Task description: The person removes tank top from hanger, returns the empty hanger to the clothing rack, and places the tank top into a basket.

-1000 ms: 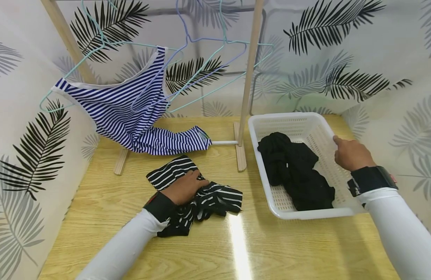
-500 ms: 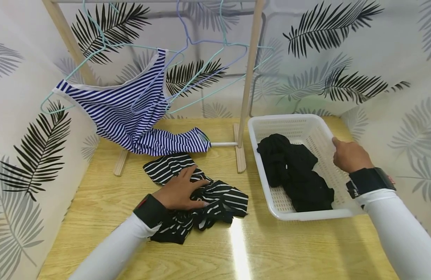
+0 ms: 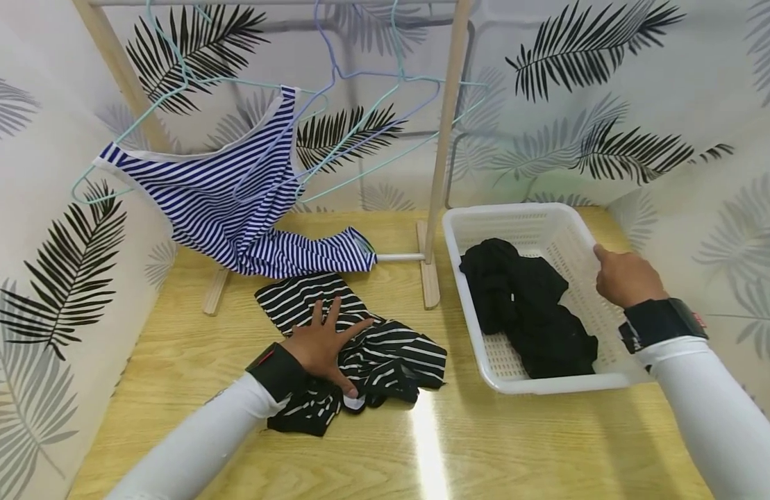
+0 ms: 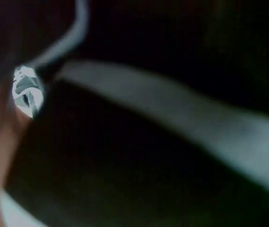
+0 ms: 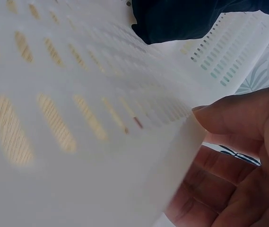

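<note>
In the head view my left hand (image 3: 320,347) rests with spread fingers on a crumpled black garment with white stripes (image 3: 416,351), which lies on the wooden table. Blurred black and white cloth fills the left wrist view. On the right, my right hand (image 3: 628,276) grips the right rim of a white plastic basket (image 3: 478,347). The right wrist view shows the thumb over the rim and the fingers (image 5: 205,184) curled beneath it on the outside. Bunched black clothes (image 3: 534,312) lie in the basket.
A wooden rack (image 3: 447,132) stands at the back, its foot (image 3: 430,278) between garment and basket. A blue and white striped tank top (image 3: 216,187) hangs from a green hanger (image 3: 141,114), its lower part drooping near the table. Blue and green hangers hang beside it.
My left hand has gone from bunched fingers on the striped garment to spread ones. The garment lies slightly more spread out. My right hand stays on the basket rim.
</note>
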Action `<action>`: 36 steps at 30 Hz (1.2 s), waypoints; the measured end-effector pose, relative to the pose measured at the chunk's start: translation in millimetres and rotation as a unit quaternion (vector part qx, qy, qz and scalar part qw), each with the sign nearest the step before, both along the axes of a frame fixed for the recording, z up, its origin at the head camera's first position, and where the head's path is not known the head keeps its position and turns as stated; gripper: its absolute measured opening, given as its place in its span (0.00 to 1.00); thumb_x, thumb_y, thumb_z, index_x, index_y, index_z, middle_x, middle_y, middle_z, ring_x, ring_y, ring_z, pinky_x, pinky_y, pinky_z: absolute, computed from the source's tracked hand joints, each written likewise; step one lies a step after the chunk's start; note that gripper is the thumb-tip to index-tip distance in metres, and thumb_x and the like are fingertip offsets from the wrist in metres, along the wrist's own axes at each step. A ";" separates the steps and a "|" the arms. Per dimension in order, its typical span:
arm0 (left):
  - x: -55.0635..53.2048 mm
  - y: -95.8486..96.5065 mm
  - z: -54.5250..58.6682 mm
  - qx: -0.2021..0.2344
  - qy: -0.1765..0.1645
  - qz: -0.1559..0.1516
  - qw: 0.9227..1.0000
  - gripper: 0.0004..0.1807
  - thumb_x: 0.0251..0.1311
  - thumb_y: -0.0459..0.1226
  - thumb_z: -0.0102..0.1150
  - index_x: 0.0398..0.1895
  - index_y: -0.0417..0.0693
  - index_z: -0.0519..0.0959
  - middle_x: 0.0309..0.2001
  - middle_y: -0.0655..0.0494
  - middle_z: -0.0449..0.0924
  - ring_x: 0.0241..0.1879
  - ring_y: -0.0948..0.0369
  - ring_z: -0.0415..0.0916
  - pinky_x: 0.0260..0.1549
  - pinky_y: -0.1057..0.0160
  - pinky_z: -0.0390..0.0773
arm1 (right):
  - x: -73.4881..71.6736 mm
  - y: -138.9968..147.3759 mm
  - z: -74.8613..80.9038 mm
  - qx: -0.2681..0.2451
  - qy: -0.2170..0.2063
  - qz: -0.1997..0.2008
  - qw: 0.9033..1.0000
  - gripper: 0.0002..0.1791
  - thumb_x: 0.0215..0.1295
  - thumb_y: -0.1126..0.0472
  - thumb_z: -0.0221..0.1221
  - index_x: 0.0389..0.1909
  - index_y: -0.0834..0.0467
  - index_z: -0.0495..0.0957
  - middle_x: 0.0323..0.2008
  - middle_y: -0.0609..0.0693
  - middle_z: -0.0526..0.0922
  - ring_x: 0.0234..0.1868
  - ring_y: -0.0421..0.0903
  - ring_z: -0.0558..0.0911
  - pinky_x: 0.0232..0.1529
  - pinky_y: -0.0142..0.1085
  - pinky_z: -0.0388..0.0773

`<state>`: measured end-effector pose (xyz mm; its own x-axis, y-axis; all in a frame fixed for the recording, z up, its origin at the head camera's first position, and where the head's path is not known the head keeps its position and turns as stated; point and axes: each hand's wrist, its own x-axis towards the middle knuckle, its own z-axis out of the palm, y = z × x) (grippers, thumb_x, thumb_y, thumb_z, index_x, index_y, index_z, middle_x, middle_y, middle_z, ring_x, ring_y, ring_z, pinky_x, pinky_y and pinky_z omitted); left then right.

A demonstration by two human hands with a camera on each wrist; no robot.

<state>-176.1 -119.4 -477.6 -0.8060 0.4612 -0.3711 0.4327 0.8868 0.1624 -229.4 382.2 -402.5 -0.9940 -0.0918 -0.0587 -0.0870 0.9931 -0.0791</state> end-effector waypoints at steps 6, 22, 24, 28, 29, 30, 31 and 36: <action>6.5 5.3 3.2 0.011 0.029 -0.035 0.999 0.61 0.30 0.68 0.71 0.74 0.67 0.56 0.72 0.33 0.47 0.68 0.30 0.47 0.44 0.37 0.74 | -0.2 3.6 0.8 0.002 0.011 0.002 1.000 0.28 0.57 0.72 0.52 0.60 0.76 0.63 0.39 0.78 0.74 0.27 0.63 0.74 0.33 0.61 0.74; 22.5 23.7 3.9 0.044 0.030 -0.134 0.990 0.43 0.45 0.48 0.76 0.66 0.55 0.67 0.62 0.35 0.62 0.56 0.35 0.66 0.45 0.44 0.76 | 3.9 6.4 -3.7 0.008 0.006 0.005 1.000 0.28 0.57 0.72 0.53 0.60 0.77 0.63 0.36 0.77 0.76 0.26 0.61 0.75 0.34 0.60 0.75; 22.1 24.9 2.9 0.050 0.028 -0.139 0.989 0.42 0.44 0.47 0.76 0.65 0.54 0.68 0.58 0.37 0.64 0.50 0.40 0.71 0.40 0.48 0.78 | 3.0 6.7 -3.9 0.007 0.009 0.008 1.000 0.28 0.56 0.72 0.54 0.60 0.77 0.63 0.36 0.76 0.76 0.26 0.61 0.75 0.34 0.60 0.75; 19.2 27.2 1.2 0.061 0.025 -0.153 0.986 0.41 0.44 0.44 0.76 0.64 0.53 0.68 0.49 0.42 0.65 0.36 0.52 0.73 0.33 0.56 0.77 | 1.2 7.4 -4.0 0.009 0.016 0.014 1.000 0.28 0.56 0.72 0.53 0.59 0.77 0.64 0.35 0.76 0.76 0.27 0.63 0.76 0.33 0.61 0.74; 18.2 27.8 0.9 0.065 0.024 -0.156 0.985 0.41 0.44 0.43 0.76 0.64 0.53 0.68 0.48 0.42 0.65 0.34 0.54 0.73 0.32 0.57 0.76 | 1.1 7.6 -3.9 0.010 0.018 0.015 1.000 0.28 0.56 0.72 0.53 0.59 0.77 0.64 0.35 0.76 0.76 0.27 0.64 0.77 0.33 0.61 0.74; 17.1 28.2 0.6 0.067 0.023 -0.160 0.985 0.40 0.45 0.42 0.76 0.64 0.52 0.68 0.47 0.42 0.66 0.32 0.56 0.72 0.30 0.58 0.76 | 0.9 7.7 -3.6 0.009 0.021 0.016 1.000 0.28 0.55 0.72 0.53 0.59 0.77 0.64 0.35 0.77 0.76 0.28 0.65 0.77 0.33 0.61 0.74; 16.0 28.6 0.1 0.069 0.023 -0.164 0.984 0.40 0.45 0.41 0.76 0.63 0.52 0.69 0.46 0.42 0.66 0.30 0.57 0.72 0.30 0.59 0.75 | 0.8 7.6 -3.5 0.008 0.024 0.018 1.000 0.28 0.55 0.72 0.53 0.59 0.76 0.64 0.35 0.77 0.76 0.28 0.66 0.77 0.33 0.61 0.74; 11.3 30.1 0.7 0.050 0.017 -0.171 0.984 0.38 0.46 0.41 0.75 0.63 0.54 0.69 0.45 0.43 0.70 0.31 0.55 0.74 0.30 0.59 0.76 | 0.1 5.4 -3.4 -0.001 0.035 0.025 0.999 0.27 0.55 0.72 0.52 0.57 0.75 0.66 0.35 0.77 0.76 0.30 0.68 0.77 0.32 0.62 0.73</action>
<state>-164.8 -89.3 -477.0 -0.6080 0.7406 -0.2859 0.7103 0.6684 0.2208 -229.3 387.5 -405.8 -0.9900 -0.1407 0.0117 -0.1412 0.9872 -0.0737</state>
